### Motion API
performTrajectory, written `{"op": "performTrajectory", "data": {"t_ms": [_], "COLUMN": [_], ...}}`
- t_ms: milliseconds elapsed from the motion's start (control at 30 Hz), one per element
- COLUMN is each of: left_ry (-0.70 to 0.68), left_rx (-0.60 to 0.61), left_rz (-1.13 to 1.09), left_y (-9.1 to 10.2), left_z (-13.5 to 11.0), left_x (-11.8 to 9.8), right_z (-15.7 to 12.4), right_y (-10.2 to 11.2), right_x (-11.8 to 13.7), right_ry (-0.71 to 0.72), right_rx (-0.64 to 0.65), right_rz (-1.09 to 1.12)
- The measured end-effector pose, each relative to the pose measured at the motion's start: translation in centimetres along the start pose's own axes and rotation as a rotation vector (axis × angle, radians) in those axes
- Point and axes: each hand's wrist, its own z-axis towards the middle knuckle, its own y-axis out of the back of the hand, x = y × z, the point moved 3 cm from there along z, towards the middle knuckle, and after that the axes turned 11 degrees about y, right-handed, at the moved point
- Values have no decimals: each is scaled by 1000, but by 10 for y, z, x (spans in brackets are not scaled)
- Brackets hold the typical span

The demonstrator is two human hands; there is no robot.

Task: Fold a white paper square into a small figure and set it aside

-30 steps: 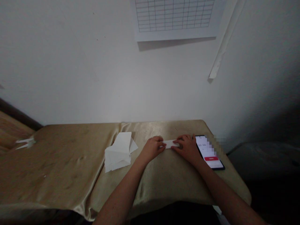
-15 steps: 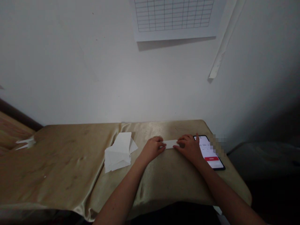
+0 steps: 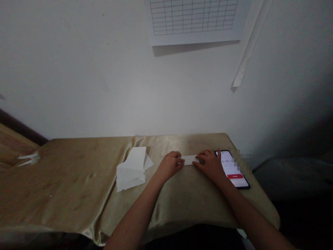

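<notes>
A narrow folded strip of white paper lies crosswise on the cloth-covered table. My left hand grips its left end, thumb on the near edge and fingers on the far edge. The right end is held the same way by my right hand, whose little finger sticks up beside a phone. The ends of the strip are partly hidden by my fingers. To the left of my left hand, several white paper sheets lie in a loose, overlapping pile.
A phone with a lit timer screen lies right of my right hand. The gold satin cloth has a raised crease left of the paper pile. A white scrap sits at far left. A printed grid sheet hangs on the wall behind.
Almost nothing differs. My right fingers have shifted very slightly left along the strip; the paper, the pile and the phone stay in place.
</notes>
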Motion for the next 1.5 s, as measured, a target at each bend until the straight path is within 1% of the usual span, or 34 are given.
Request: {"op": "performTrajectory", "data": {"t_ms": [167,300,533,700,1000,1267,1500], "left_ry": [1,15,93,132,219,237,247], "left_rx": [3,2,-21,-57,-62,-62,-55], "left_rz": [9,9,45,74,88,83,78], "left_y": [0,3,3,0,-4,-5,-4], "left_z": [0,-1,-1,-1,0,1,1], "left_x": [0,-2,-13,-18,-19,-18,-20], "right_z": [0,0,0,0,0,0,2], "right_y": [0,0,-5,-7,-9,-12,-9], "right_x": [2,4,6,5,5,4,7], "right_ry": [17,-2,-45,-33,-42,-46,-51], "right_rx": [13,10,-11,-5,16,20,17], "right_rz": [8,25,32,36,18,22,22]}}
